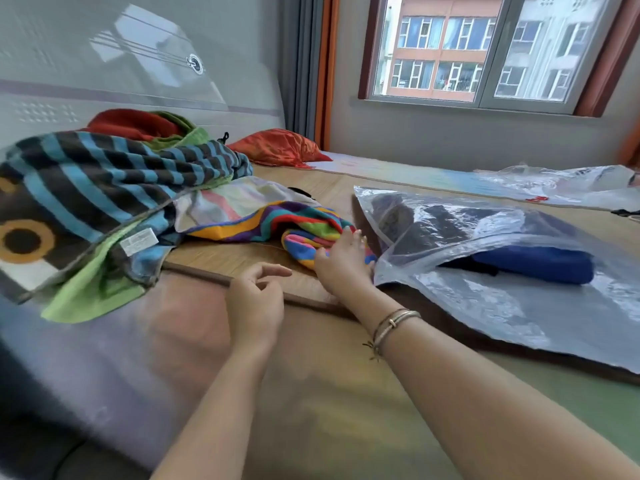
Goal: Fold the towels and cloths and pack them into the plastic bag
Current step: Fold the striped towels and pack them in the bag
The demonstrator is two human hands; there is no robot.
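A rainbow-striped towel lies crumpled on the bed mat, and my right hand rests on its near end with straight fingers. My left hand hovers just left of it, fingers loosely curled and holding nothing. To the right lies a clear plastic bag with its mouth toward my right hand; inside it are a folded blue cloth and a dark folded cloth. On the left sits a heap with a blue-and-black striped towel, a green cloth and a red one.
A red pillow lies at the head of the bed by the curtain. A second clear plastic bag lies farther back on the right. The mat's brown edge runs under my hands. A window fills the far wall.
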